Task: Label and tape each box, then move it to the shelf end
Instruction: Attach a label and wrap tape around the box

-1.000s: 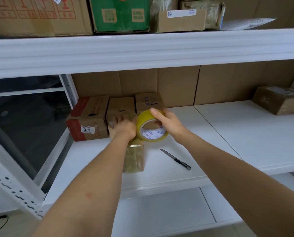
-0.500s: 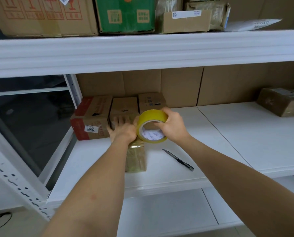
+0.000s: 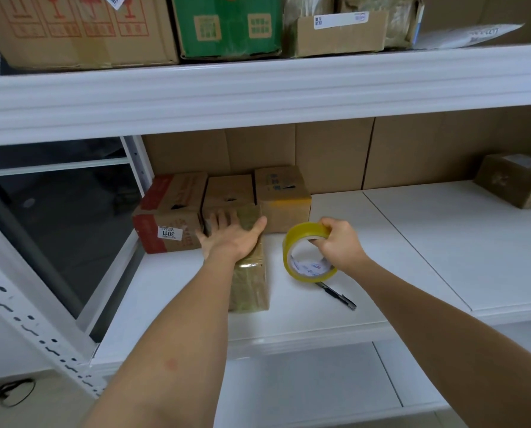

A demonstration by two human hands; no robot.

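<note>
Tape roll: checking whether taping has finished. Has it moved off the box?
Yes. The tape roll has moved right, off the taped box, toward the knife.

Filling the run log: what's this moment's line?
left hand: flat on taped box | right hand: grips tape roll | utility knife: on shelf

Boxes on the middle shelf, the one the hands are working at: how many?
5: three in a row at the left end, red-printed, plain, yellow-taped; a taped one under the left hand; one far right. More may sit beyond the frame.
</note>
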